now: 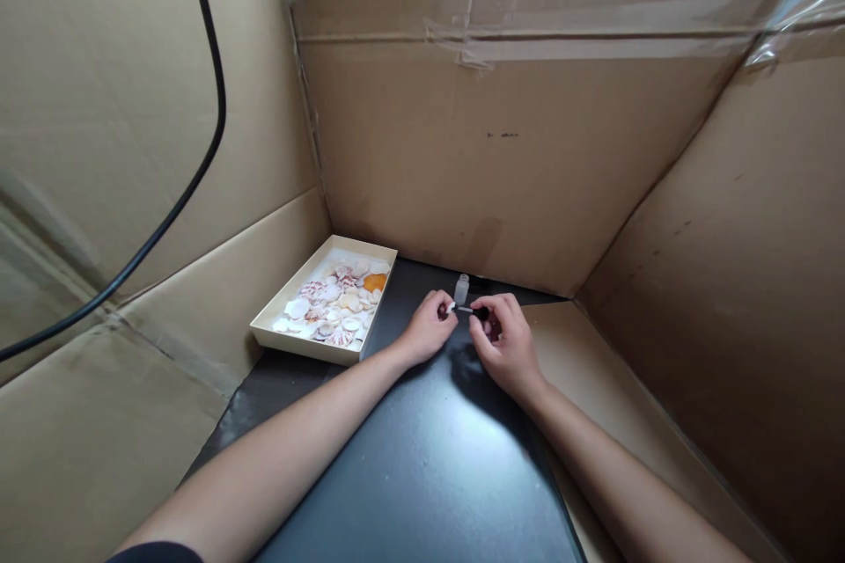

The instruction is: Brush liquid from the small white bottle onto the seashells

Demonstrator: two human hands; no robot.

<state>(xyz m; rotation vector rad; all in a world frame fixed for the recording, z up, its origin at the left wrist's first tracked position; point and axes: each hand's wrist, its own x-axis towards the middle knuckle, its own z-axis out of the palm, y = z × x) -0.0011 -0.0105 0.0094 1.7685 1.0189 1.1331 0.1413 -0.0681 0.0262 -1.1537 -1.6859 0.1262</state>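
Observation:
My left hand (429, 327) is closed, pinching a small whitish piece (451, 308) that looks like a shell, mostly hidden by the fingers. My right hand (507, 336) grips the black cap of a small brush (481, 313) between thumb and fingers. The brush's thin stem points left, and its tip is at or very near the whitish piece; I cannot tell whether they touch. Just beyond both hands, a small open bottle (461, 289) of frosted, see-through material stands upright on the dark table (409, 457).
A shallow cream box (304, 348) at the left holds many seashells, mostly white, some striped, one orange. Cardboard walls (449, 158) enclose the back and sides. A black cable (217, 106) hangs at the left. Flat cardboard (581, 352) lies to the right.

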